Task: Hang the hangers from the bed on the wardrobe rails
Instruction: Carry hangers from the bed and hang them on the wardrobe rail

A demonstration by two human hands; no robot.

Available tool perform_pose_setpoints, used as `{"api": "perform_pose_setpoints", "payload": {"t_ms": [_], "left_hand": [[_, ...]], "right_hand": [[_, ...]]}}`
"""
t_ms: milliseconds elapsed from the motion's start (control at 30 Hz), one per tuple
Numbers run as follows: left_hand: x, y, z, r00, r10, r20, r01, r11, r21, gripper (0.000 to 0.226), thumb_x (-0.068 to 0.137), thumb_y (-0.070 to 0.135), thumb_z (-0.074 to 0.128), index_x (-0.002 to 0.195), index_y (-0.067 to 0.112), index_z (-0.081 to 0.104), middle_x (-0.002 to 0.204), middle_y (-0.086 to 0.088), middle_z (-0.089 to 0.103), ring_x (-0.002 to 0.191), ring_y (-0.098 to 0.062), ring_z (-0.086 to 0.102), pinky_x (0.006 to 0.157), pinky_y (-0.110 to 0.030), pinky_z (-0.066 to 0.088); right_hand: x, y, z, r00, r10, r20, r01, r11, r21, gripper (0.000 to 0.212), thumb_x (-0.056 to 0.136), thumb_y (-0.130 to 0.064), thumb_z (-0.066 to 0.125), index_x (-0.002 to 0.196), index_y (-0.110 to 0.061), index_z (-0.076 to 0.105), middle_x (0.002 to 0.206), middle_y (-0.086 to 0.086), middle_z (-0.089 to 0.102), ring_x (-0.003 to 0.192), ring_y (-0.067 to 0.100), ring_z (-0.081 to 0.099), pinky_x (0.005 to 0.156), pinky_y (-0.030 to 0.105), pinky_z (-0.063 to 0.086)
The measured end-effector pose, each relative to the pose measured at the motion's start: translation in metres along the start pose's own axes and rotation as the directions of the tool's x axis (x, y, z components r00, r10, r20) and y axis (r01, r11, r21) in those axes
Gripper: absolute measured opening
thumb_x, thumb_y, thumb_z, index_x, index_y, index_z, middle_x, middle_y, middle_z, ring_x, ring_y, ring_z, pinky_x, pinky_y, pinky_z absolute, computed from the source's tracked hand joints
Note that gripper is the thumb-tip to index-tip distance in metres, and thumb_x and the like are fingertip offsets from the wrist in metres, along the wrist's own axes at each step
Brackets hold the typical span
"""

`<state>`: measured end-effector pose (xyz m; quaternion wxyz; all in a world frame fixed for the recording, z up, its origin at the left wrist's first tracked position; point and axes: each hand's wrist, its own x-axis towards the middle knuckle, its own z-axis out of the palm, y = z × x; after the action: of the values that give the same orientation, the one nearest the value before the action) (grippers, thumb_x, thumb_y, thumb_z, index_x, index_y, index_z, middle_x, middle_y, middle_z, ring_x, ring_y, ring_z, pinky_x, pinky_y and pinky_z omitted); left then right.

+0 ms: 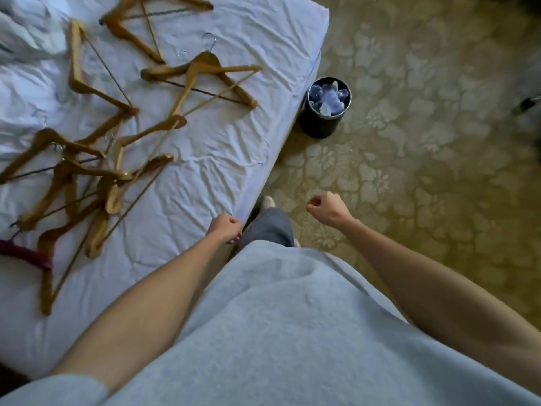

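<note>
Nearest, the left hand hangs at the edge of the bed and the right hand over the patterned carpet, both with fingers curled in and holding nothing. Further off, wooden hangers lie scattered across the white sheet, a dark red one at the left edge; beyond the bed's corner stands a black bin

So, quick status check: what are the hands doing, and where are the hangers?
Left hand and right hand both curled, holding nothing. Wooden hangers lie scattered on the bed, untouched. Waste bin on the floor beside the bed.
</note>
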<state>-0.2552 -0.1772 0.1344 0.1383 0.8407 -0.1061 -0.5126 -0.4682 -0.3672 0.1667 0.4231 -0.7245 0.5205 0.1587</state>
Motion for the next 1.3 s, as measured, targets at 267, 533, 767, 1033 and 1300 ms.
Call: {"api": "perform_pose_setpoints", "payload": {"t_ms": [267, 533, 767, 1033, 1300], "left_hand": [[0.08, 0.043, -0.059, 0.983, -0.176, 0.047, 0.18, 0.978, -0.106, 0.022, 0.095, 0.011, 0.055, 0.094, -0.003, 0.072, 0.088, -0.015, 0.075, 0.063, -0.02, 0.068, 0.049, -0.023, 0.05], [0.154, 0.183, -0.119, 0.993, -0.111, 0.043, 0.118, 0.949, -0.292, 0.024, 0.094, 0.011, 0.054, 0.085, 0.001, 0.073, 0.081, -0.014, 0.075, 0.064, -0.023, 0.068, 0.062, -0.035, 0.061], [0.191, 0.267, -0.16, 0.997, -0.074, -0.022, 0.058, 0.907, -0.417, 0.021, 0.095, 0.017, 0.056, 0.09, 0.006, 0.073, 0.085, -0.007, 0.076, 0.065, -0.015, 0.07, 0.064, -0.03, 0.062], [0.267, 0.29, -0.18, 0.946, -0.316, -0.072, 0.212, 0.772, -0.599, 0.023, 0.087, 0.022, 0.054, 0.084, 0.007, 0.071, 0.081, -0.01, 0.076, 0.079, -0.028, 0.074, 0.078, -0.041, 0.063], [0.389, 0.34, -0.202, 0.865, -0.471, -0.174, 0.245, 0.699, -0.672, 0.035, 0.092, 0.031, 0.053, 0.105, 0.006, 0.074, 0.104, -0.014, 0.075, 0.098, -0.032, 0.07, 0.088, -0.038, 0.058]], "right_hand": [[0.15, -0.137, -0.063, 0.972, -0.171, 0.163, 0.203, 0.959, -0.2, 0.021, 0.085, -0.024, 0.06, 0.09, -0.011, 0.075, 0.085, 0.006, 0.073, 0.078, 0.024, 0.067, 0.07, 0.036, 0.056], [0.257, -0.203, -0.14, 0.963, -0.155, 0.22, 0.218, 0.927, -0.303, 0.019, 0.085, -0.029, 0.066, 0.09, -0.013, 0.076, 0.083, 0.004, 0.073, 0.077, 0.023, 0.068, 0.071, 0.036, 0.055], [0.334, -0.219, -0.184, 0.955, -0.081, 0.286, 0.207, 0.87, -0.447, 0.017, 0.083, -0.021, 0.063, 0.085, -0.009, 0.075, 0.084, 0.009, 0.075, 0.077, 0.025, 0.069, 0.073, 0.041, 0.059], [0.442, -0.289, -0.161, 0.906, -0.111, 0.409, 0.327, 0.797, -0.508, 0.019, 0.086, -0.023, 0.059, 0.095, -0.019, 0.075, 0.093, 0.007, 0.074, 0.084, 0.024, 0.067, 0.074, 0.033, 0.055], [0.578, -0.355, -0.089, 0.898, -0.183, 0.4, 0.365, 0.819, -0.444, 0.029, 0.084, -0.023, 0.061, 0.11, -0.021, 0.072, 0.105, 0.002, 0.072, 0.097, 0.023, 0.068, 0.083, 0.032, 0.054]]}}
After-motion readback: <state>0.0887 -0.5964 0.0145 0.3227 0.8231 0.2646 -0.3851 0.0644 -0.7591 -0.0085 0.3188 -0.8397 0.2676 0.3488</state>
